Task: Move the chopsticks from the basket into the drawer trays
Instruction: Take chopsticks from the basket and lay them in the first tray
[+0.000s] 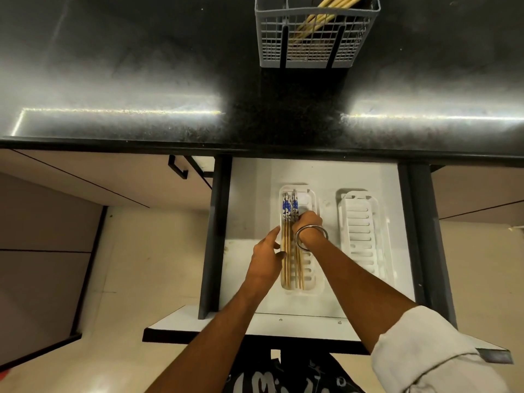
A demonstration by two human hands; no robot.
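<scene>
Several wooden chopsticks with blue-and-white patterned tops (289, 236) lie lengthwise in the left white tray (312, 282) inside the open drawer (249, 199). My left hand (266, 253) rests at the tray's left edge, its thumb and fingertips touching the chopsticks. My right hand (309, 222), with a metal bangle on the wrist, is curled over the right-hand chopsticks near their patterned ends. The right white tray (363, 234) holds nothing. A grey wire basket (314, 49) on the black counter holds several plain wooden chopsticks (320, 18) leaning to the right.
The black countertop (141, 80) runs across the top, its front edge overhanging the back of the drawer. Dark drawer rails stand on both sides. A closed cabinet with a black handle (178, 168) is at the left. Beige floor lies below.
</scene>
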